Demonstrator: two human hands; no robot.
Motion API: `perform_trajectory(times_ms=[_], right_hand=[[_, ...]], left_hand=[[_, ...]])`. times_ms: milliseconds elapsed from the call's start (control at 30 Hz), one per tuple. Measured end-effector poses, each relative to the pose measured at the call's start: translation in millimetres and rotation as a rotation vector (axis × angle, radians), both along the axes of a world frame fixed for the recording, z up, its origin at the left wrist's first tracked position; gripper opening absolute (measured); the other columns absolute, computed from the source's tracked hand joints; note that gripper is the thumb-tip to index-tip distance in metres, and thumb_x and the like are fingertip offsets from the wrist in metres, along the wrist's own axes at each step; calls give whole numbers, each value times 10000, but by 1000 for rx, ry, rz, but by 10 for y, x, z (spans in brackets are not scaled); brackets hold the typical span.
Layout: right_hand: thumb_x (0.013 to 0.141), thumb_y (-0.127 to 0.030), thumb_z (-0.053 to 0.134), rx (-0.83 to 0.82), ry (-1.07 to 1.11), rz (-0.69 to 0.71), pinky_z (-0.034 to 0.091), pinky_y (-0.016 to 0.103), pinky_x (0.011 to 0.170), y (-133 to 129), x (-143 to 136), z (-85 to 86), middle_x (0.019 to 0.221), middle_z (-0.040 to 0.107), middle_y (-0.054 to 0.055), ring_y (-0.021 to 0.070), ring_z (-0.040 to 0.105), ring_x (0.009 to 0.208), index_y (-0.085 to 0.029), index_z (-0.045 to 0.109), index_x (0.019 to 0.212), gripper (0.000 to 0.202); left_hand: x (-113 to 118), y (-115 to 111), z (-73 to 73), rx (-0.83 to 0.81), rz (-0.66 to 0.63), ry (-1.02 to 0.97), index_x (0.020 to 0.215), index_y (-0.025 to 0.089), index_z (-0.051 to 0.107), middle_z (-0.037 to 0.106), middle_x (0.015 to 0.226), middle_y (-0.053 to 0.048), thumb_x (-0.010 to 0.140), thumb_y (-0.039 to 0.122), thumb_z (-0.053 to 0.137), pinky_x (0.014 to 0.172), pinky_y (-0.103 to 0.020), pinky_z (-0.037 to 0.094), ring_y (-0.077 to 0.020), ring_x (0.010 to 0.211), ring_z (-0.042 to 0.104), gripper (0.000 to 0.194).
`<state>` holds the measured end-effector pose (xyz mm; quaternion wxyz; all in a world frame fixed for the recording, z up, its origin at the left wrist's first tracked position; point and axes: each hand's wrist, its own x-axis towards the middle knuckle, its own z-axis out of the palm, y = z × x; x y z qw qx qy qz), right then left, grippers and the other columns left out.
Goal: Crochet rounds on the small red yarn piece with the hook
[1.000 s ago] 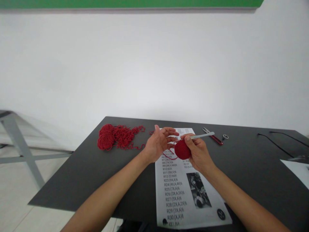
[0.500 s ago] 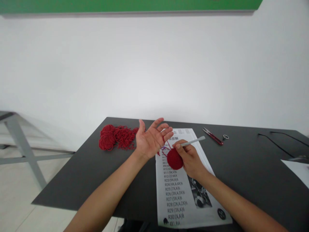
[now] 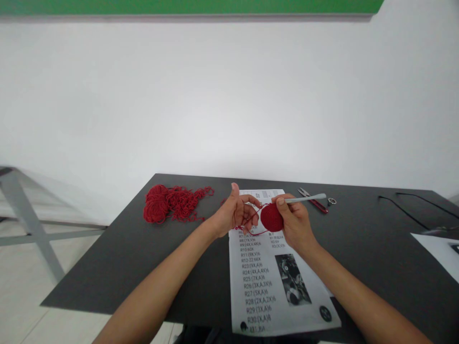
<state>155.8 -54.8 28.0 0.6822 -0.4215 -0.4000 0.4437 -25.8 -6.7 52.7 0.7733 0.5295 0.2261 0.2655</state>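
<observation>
My right hand grips a crochet hook with a pale grey handle, together with a round, dark red crochet piece. The hook's tip is hidden by the hand and the piece. To its left is my left hand, thumb raised and fingers curled, with red yarn running through them to the piece. The thumb and index finger are apart. A red yarn ball with a loose tangle lies at the table's left.
Under my hands lies a printed pattern sheet on the dark table. Red-handled thread snips with a ring lie behind my right hand. Eyeglasses and another paper are at the right. A white wall stands behind.
My left hand has turned from palm up to sideways, its fingers curling round the yarn. My right hand has lifted the crochet piece and hook slightly up and to the right.
</observation>
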Motion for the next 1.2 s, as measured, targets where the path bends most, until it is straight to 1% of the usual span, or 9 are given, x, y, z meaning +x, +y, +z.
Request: perform_trajectory(times_ms=[167, 333, 467, 533, 633, 733, 867, 1033, 1200], right_hand=[[782, -557, 796, 45, -115, 13, 438, 256, 524, -22, -33, -16, 668, 650, -13, 138, 540, 570, -222, 717, 793, 345], [772, -559, 805, 55, -52, -10, 405, 249, 503, -43, -31, 7, 648, 624, -27, 127, 510, 539, -227, 715, 806, 346], [754, -535, 830, 39, 73, 72, 372, 229, 461, -118, -96, 51, 627, 606, -42, 99, 465, 490, -237, 716, 831, 329], [782, -486, 826, 39, 103, 120, 302, 209, 418, -160, -130, 66, 592, 565, -61, 75, 394, 444, -245, 715, 853, 275], [801, -437, 821, 69, 75, 126, 307, 210, 420, -185, -131, 58, 602, 569, -61, 75, 399, 452, -248, 713, 874, 230], [809, -428, 812, 90, -61, 69, 402, 237, 474, -174, -83, 39, 675, 632, -36, 102, 483, 515, -249, 724, 881, 212], [851, -430, 764, 189, -327, -26, 522, 307, 643, -180, -43, 68, 814, 713, 16, 183, 630, 718, -262, 742, 866, 170], [931, -353, 668, 333, -658, -181, 543, 376, 775, -199, -39, 55, 919, 744, 32, 227, 679, 858, -297, 745, 936, 96], [898, -232, 697, 582, -945, -311, 518, 450, 865, -156, 36, -18, 950, 749, 36, 245, 664, 894, -319, 739, 1009, 147]], left_hand=[[-69, 21, 20, 43, -128, 222, 761, 157, 642, 578, 518, -26, 772, 946, 283, 428, -244, 332, -117, 414, 461, 867], [-63, -7, 48, -1, -87, 54, 579, 150, 649, 430, 485, 2, 811, 905, 335, 442, -267, 265, -106, 435, 373, 849], [-1, -99, 92, -192, 146, -257, 779, 148, 761, 493, 579, -10, 861, 784, 490, 469, -246, 356, -116, 504, 456, 697], [42, -158, 89, -217, 191, -342, 904, 155, 783, 657, 775, -77, 865, 736, 551, 639, -288, 505, -160, 676, 611, 627], [106, -236, 47, -135, 166, -347, 1221, 199, 727, 737, 1032, -114, 786, 616, 759, 839, -354, 535, -223, 896, 689, 604], [162, -277, -17, -35, 212, -272, 1332, 225, 662, 751, 1053, -86, 690, 416, 910, 846, -317, 521, -191, 875, 698, 714], [199, -271, -91, 82, 342, -195, 1306, 193, 675, 759, 1020, -85, 746, 465, 858, 794, -307, 536, -175, 819, 691, 649], [201, -237, -166, 263, 410, -118, 1297, 189, 677, 746, 969, -54, 721, 402, 883, 783, -293, 545, -170, 818, 672, 648], [220, -263, -208, 203, 399, -174, 1341, 187, 653, 741, 954, -36, 719, 385, 889, 797, -290, 541, -149, 801, 662, 694]])
